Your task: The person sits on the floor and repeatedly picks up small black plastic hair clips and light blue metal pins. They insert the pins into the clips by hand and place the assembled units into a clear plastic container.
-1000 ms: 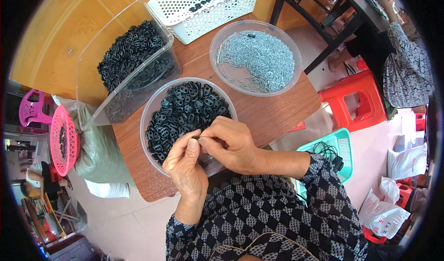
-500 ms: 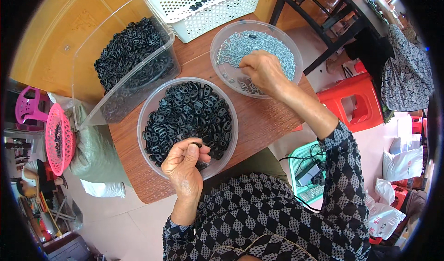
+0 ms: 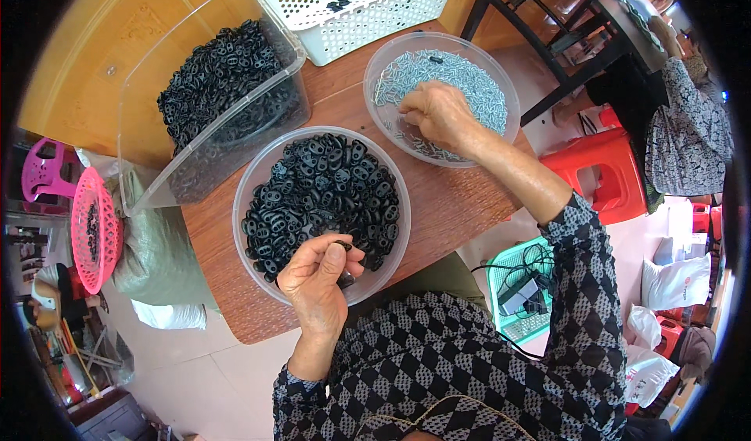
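Over the near rim of a round clear tub (image 3: 400, 206), my left hand (image 3: 319, 278) pinches a small black plastic piece (image 3: 343, 245) between thumb and forefinger. The tub is heaped with black oval two-hole plastic pieces (image 3: 321, 187). My right hand (image 3: 440, 114) reaches into a second round clear tub (image 3: 512, 101), filled with small silvery metal screws (image 3: 469, 81). Its fingers are curled together low among the screws at the left side; whatever they pinch is hidden. One black piece (image 3: 436, 60) lies on top of the screws.
A clear bin (image 3: 301, 101) of black pieces stands at the table's back left, beside a white perforated basket (image 3: 375, 23) with several pieces. The wooden table (image 3: 446, 214) carries the tubs. A red stool (image 3: 594, 167), green basket (image 3: 524, 331) and pink basket (image 3: 98, 269) surround it. Another person (image 3: 688, 128) sits at right.
The whole view has shifted slightly. My right hand stays in the screw tub, its fingers moving a little toward the tub's left side. My left hand keeps its pinch on the black piece.
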Demonstrator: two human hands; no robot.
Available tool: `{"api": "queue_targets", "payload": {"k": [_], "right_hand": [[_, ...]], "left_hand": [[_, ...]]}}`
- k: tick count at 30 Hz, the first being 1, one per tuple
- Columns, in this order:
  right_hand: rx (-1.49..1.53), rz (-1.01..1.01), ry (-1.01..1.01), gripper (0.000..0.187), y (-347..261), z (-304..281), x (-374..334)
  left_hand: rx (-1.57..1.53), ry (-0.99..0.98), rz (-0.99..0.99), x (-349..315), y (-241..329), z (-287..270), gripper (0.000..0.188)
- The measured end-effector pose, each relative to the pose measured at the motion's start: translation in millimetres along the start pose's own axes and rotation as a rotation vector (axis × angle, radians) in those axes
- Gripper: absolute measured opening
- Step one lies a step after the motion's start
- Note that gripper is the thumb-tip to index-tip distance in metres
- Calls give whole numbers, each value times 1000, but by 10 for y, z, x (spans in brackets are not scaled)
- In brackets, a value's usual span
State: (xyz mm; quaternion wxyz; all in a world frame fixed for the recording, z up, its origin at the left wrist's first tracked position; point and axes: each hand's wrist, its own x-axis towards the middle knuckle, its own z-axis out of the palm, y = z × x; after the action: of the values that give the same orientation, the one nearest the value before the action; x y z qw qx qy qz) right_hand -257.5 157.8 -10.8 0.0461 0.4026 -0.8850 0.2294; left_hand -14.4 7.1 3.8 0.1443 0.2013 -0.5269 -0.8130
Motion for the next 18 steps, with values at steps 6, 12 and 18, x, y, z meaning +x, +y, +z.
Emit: {"api": "queue_targets", "payload": {"k": [6,12,18], "right_hand": [[-101,-21,-53,8,-32,123,77],[-212,-119,-100,5,-66,155,139],[-253,-190,-77,9,-57,175,141]], "left_hand": [[3,-1,3,-12,-3,-8,20],[-10,3,-12,-20,-6,-12,19],[-27,-9,-26,-16,-21,-20,20]]}}
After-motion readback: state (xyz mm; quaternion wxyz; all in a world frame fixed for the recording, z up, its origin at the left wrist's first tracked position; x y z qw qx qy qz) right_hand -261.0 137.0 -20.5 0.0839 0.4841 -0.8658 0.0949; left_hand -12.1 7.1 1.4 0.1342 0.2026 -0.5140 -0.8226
